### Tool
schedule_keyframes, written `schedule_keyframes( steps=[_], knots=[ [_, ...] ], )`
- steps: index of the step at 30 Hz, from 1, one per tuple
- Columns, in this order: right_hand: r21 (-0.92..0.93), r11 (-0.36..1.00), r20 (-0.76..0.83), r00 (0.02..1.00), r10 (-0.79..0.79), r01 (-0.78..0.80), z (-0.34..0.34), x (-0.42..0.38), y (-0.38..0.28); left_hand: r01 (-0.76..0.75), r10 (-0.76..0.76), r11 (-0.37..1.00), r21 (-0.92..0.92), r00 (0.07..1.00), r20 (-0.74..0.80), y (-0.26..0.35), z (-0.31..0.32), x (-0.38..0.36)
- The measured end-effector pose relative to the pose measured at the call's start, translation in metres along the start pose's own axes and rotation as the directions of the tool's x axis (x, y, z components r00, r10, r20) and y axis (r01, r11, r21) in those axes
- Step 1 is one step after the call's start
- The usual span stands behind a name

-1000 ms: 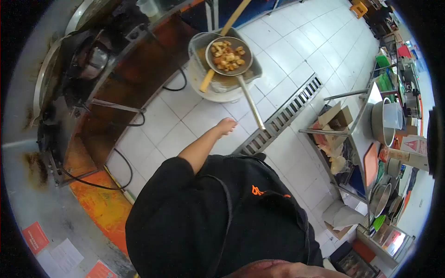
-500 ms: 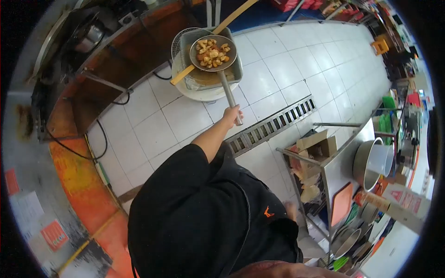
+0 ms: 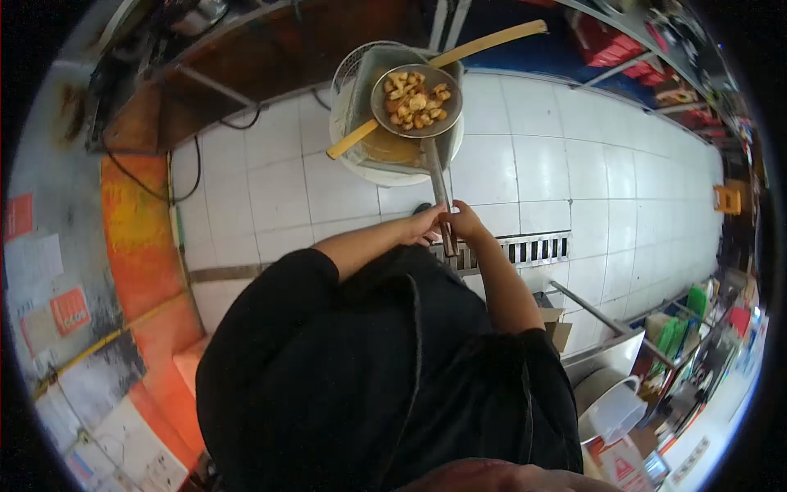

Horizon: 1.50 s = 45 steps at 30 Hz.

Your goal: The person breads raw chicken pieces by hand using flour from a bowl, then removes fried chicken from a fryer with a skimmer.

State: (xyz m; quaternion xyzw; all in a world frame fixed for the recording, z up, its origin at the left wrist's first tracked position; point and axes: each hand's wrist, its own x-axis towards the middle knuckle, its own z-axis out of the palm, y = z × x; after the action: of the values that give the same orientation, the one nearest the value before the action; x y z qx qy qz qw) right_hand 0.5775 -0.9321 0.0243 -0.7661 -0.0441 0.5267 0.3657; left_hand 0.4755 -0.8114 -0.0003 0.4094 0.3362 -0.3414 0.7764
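Note:
A round metal strainer ladle (image 3: 434, 132) holds browned chunks of food (image 3: 416, 100). It sits above a grey rectangular tub (image 3: 449, 152), over a long wooden stick (image 3: 490, 43) that crosses the tub's top. Brownish liquid (image 3: 389, 150) shows inside the tub. Its metal handle (image 3: 438, 176) points back toward my body. My left hand (image 3: 425, 225) is closed at the handle from the left, with part of its grip hidden. From the other side, my right hand (image 3: 464, 221) wraps round the handle near its end.
Under the tub is a round white container (image 3: 385, 179), with a wire basket (image 3: 348, 67) behind. A floor drain grate (image 3: 537, 248) runs across the white tiles. To my right stands a metal table (image 3: 615, 353) with a large pot (image 3: 597, 389). An orange panel (image 3: 135, 217) borders the left.
My right hand has come up from beside my body and taken hold of the handle alongside my left. My view has turned, and the tub appears further right.

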Motion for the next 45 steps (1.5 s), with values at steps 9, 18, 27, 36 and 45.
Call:
schedule_keyframes(
  steps=[9, 18, 27, 36, 45],
  knots=[
    [0.320, 0.858, 0.472, 0.853, 0.225, -0.403, -0.068, 0.072, -0.011, -0.149, 0.158, 0.959, 0.240, 0.987, -0.020, 0.020, -0.065, -0.009],
    [-0.167, 0.957, 0.350, 0.922, -0.167, 0.236, -0.184, 0.049, -0.035, -0.269, 0.695, 0.702, 0.660, 0.461, -0.551, -0.150, -0.169, -0.014],
    [-0.083, 0.956, 0.501, 0.841, -0.203, 0.281, -0.323, -0.006, -0.078, 0.305, 0.262, 0.872, 0.382, 0.366, -0.893, -0.194, -0.012, 0.003],
    [-0.527, 0.771, 0.360, 0.916, -0.177, 0.356, -0.334, 0.048, -0.113, 0.002, 0.170, 0.983, 0.181, 0.343, -0.924, -0.095, -0.043, 0.050],
    [-0.768, 0.528, 0.345, 0.928, -0.139, 0.364, -0.306, 0.144, -0.078, 0.161, 0.178, 0.942, 0.295, 0.506, -0.844, -0.025, -0.094, 0.051]
  ],
)
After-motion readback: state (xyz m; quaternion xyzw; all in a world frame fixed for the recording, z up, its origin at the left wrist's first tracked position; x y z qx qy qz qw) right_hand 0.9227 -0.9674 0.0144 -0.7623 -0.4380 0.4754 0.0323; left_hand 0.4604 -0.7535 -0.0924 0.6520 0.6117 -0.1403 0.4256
